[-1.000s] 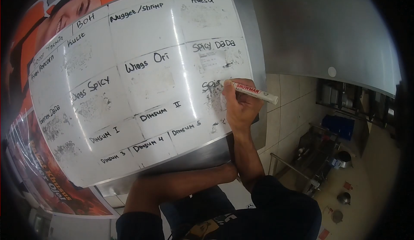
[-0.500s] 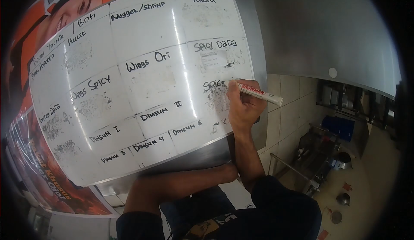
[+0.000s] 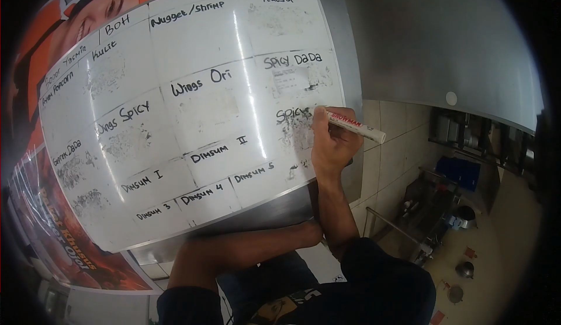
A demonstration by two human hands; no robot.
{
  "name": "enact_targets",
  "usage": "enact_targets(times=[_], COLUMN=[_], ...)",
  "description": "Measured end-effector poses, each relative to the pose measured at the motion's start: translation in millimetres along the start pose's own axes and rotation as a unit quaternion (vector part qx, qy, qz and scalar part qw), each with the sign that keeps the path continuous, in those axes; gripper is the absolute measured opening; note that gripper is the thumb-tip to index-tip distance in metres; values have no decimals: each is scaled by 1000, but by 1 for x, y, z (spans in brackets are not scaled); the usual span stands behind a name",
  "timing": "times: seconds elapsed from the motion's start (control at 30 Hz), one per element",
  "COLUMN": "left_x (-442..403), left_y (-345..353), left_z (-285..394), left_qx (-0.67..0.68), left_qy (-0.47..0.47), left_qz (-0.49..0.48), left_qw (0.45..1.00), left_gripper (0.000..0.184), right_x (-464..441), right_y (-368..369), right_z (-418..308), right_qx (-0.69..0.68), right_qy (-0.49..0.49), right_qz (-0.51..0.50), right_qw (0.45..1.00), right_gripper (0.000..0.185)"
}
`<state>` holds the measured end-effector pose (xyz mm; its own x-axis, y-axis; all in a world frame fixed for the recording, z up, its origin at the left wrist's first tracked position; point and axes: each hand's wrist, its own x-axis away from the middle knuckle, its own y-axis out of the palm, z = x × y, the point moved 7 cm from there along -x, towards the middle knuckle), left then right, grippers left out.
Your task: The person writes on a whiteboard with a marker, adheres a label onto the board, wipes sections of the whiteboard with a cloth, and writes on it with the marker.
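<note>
My right hand [image 3: 338,145] is closed around a white whiteboard marker [image 3: 357,128] with red "SNOWMAN" lettering. Its writing end meets the whiteboard [image 3: 198,50] on the right side, by the handwritten word "Spicy" and the start of another letter; my fingers cover the tip. Black lines divide the board into boxes with labels such as "Wings Ori", "Katsu" and "Dimsum II". My left forearm runs across below the board, and my left hand [image 3: 310,233] rests against my right forearm, its fingers hidden from view.
Grey smudges and a worn paper label [image 3: 291,80] mark the board. Posters [image 3: 64,231] hang along its left side. A metal panel [image 3: 444,50] stands at the upper right, above white wall tiles. Lower right are a blue container [image 3: 459,173], a metal rail and round pots [image 3: 464,269].
My right hand has shifted slightly right with the marker, and another letter stroke now follows "Spicy". My left arm has stayed in place.
</note>
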<state>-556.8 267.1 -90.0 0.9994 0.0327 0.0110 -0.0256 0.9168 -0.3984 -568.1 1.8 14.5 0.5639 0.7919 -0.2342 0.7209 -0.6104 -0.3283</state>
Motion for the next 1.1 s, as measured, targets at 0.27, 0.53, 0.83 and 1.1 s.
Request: enact_targets(times=[0.27,0.53,0.83,1.1], left_x=[4,1,5,4], left_y=[-8,0,-15,-25], left_z=[5,2,8,8], left_qx=[-22,-5,-178,-129], left_qy=[14,22,46,-39], left_qz=[21,45,30,-70], left_qw=[999,999,983,988], left_gripper=[14,16,21,24], right_x=[0,2,-31,-23], right_y=[0,-11,-18,-16], right_z=[-1,1,9,19], right_qx=[28,-2,-81,-10], right_qy=[-26,19,-7,-13], right_qz=[-29,-7,-127,-178], right_qw=[999,1000,989,984], right_gripper=[10,6,11,10])
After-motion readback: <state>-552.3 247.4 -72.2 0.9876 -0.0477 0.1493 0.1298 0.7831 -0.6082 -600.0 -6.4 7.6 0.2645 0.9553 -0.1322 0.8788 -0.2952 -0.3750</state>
